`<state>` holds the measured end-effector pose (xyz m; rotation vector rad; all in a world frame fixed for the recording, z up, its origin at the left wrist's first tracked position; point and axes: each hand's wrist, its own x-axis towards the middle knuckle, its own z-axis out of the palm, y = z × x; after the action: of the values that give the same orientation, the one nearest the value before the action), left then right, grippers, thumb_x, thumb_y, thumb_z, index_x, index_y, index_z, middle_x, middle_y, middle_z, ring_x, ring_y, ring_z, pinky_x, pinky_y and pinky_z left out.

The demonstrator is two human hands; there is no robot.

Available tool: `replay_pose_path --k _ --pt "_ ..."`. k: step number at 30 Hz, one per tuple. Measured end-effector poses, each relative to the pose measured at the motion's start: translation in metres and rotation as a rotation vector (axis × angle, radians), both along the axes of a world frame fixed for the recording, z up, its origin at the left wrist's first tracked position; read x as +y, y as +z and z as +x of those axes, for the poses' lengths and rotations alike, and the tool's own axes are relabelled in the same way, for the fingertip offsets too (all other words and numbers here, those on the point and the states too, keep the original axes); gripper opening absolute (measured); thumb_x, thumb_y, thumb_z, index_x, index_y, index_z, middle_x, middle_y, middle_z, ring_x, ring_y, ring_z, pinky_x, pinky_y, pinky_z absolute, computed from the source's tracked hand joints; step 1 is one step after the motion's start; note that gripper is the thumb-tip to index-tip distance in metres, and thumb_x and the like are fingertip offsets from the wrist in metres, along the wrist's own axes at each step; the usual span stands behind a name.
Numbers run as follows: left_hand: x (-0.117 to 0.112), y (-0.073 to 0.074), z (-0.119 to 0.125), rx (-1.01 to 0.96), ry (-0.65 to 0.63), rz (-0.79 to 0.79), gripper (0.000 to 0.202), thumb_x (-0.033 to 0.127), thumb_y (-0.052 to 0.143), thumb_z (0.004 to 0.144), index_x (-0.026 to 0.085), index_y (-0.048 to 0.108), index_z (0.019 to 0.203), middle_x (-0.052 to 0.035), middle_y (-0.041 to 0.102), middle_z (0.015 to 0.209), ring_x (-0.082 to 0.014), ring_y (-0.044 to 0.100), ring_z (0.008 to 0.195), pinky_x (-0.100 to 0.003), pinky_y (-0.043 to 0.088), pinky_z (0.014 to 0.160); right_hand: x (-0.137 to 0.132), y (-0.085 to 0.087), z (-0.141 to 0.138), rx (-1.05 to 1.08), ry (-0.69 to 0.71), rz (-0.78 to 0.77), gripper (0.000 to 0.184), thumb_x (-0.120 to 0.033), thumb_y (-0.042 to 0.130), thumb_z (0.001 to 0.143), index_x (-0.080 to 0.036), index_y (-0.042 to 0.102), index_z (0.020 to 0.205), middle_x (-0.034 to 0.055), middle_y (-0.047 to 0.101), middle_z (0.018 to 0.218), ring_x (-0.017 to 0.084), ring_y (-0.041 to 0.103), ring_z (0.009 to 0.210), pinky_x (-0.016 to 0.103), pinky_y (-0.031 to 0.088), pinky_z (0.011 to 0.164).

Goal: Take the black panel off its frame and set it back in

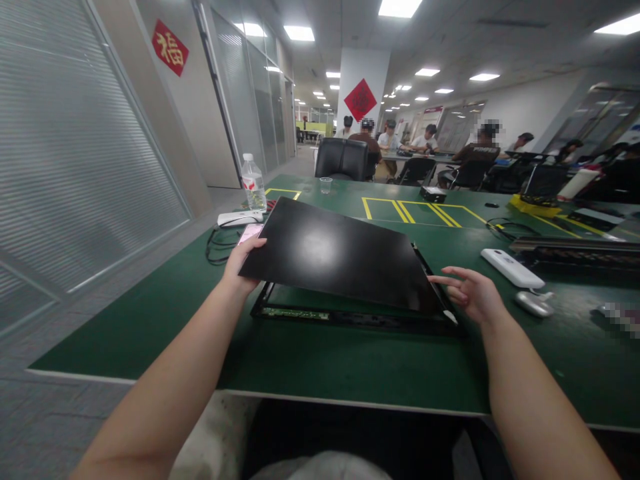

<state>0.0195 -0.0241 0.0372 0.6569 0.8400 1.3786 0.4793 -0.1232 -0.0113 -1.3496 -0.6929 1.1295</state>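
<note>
A glossy black flat panel (340, 257) is tilted up over a thin black frame (350, 319) that lies on the green table (350, 360). My left hand (243, 263) grips the panel's left edge, thumb on top, and holds that side raised. At the panel's lower right corner my right hand (473, 293) has its fingers spread, the fingertips at the edge; I cannot tell if they touch it. A strip of circuit board shows along the frame's front rail.
A water bottle (253, 182), a white device (240, 218), a pink phone (250, 233) and black cables lie at the left. A white remote-like unit (511, 267) and a silver mouse (535, 303) sit at the right. Behind stand a plastic cup (325, 185), black chairs and several seated people.
</note>
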Motion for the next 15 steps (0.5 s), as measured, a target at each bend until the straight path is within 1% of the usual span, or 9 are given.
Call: replay_pose_path --k 3,7,12,15 --pt "0.0019 -0.0001 -0.0040 -0.011 0.014 0.036 0.036 0.013 0.065 0.066 0.011 0.075 0.101 -0.0075 0.078 0.079 -0.0270 0.076 0.073 -0.034 0.064 0.070 -0.0022 0.0030 -0.0016 0.003 0.053 0.062 0.018 -0.036 0.066 0.073 -0.023 0.062 0.086 0.0190 0.080 0.100 0.008 0.023 0.041 0.025 0.017 0.036" --pt "0.0035 -0.0007 -0.0062 -0.013 0.028 0.016 0.032 0.013 0.064 0.066 0.011 0.074 0.097 -0.0066 0.077 0.074 -0.0238 0.074 0.065 -0.031 0.063 0.063 -0.0037 0.0052 -0.0030 -0.013 0.078 0.103 0.020 -0.038 0.067 0.072 -0.024 0.063 0.086 0.0194 0.080 0.102 0.008 0.024 0.042 0.026 0.017 0.037" --pt "0.0026 -0.0021 -0.0029 0.024 -0.021 0.024 0.038 0.013 0.063 0.068 0.011 0.074 0.105 -0.0069 0.079 0.081 -0.0254 0.076 0.071 -0.034 0.064 0.067 -0.0009 0.0026 -0.0040 -0.040 0.032 0.019 0.017 -0.037 0.064 0.073 -0.024 0.059 0.084 0.0181 0.080 0.096 0.007 0.021 0.040 0.025 0.013 0.037" --pt "0.0033 -0.0036 -0.0031 0.038 -0.029 0.004 0.038 0.013 0.064 0.069 0.010 0.074 0.105 -0.0076 0.079 0.083 -0.0255 0.076 0.072 -0.035 0.064 0.068 0.0010 0.0010 -0.0049 -0.058 0.015 -0.027 0.017 -0.035 0.063 0.074 -0.023 0.057 0.084 0.0183 0.080 0.093 0.007 0.019 0.040 0.025 0.011 0.037"
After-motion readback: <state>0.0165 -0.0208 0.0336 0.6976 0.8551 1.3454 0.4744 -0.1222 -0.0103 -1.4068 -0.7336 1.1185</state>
